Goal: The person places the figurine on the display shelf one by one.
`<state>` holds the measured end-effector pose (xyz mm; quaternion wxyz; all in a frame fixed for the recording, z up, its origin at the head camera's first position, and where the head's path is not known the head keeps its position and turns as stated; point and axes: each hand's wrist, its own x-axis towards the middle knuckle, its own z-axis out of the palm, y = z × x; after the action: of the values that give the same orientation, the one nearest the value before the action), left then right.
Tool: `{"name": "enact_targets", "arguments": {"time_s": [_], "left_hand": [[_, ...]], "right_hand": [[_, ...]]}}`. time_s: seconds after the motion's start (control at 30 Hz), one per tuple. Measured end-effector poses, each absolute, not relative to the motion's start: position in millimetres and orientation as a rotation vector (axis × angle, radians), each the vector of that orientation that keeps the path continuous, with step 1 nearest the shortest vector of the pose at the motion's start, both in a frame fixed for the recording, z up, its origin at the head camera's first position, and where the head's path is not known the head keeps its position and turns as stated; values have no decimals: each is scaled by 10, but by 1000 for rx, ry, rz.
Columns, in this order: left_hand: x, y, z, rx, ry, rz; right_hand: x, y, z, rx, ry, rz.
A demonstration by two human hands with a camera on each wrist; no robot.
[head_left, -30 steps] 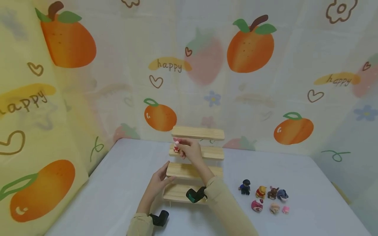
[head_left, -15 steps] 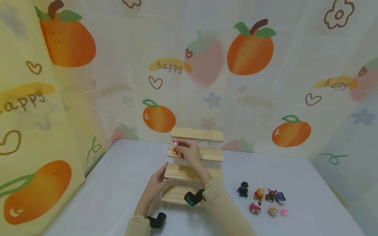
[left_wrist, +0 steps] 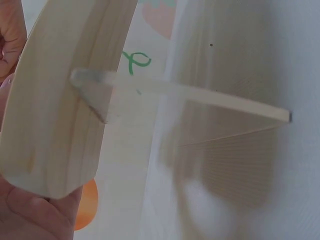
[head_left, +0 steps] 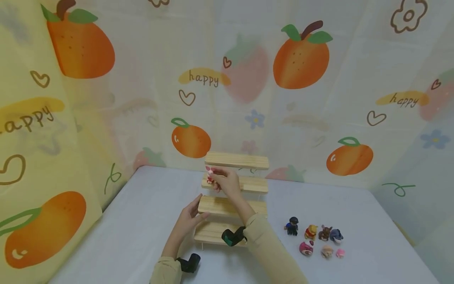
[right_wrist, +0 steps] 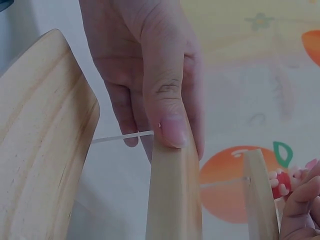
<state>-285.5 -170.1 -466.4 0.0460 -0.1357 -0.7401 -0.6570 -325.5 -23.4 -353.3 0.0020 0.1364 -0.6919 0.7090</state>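
Head view: the right hand [head_left: 227, 183] pinches a small pink-eared, red-and-white toy [head_left: 209, 176], probably light, hard and slippery, best held round its middle, at the second-farthest pale wooden board [head_left: 253, 185]'s left end; the left hand [head_left: 189, 219] holds a nearer board [head_left: 216, 205].

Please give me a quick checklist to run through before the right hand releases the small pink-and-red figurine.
1. Small pink-and-red figurine pinched in the right hand's fingers: ok.
2. Figurine upright: ok, ears up.
3. Left hand gripping the pale wooden four-tier rack: ok, third tier from top.
4. Figurine's base resting on the second tier from top: cannot tell.
5. Seven small multicoloured figures away from the rack: ok.
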Motion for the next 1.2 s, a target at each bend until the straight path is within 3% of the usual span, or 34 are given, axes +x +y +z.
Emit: {"name": "enact_targets", "arguments": {"time_s": [0.2,0.67,1.2], "left_hand": [[-2854,-1698,-4680,-420,-2260,-2050],[-2852,-1733,-4680,-437,-2251,-2061],[-2867,-1729,-4641,-442,-2254,-2081]], "right_hand": [[-3446,-226,-3613,386,-2110,2241],[-3815,-326,-3315,324,-1979,2242],[-3911,-390,-3376,222,-1947,2285]]}}
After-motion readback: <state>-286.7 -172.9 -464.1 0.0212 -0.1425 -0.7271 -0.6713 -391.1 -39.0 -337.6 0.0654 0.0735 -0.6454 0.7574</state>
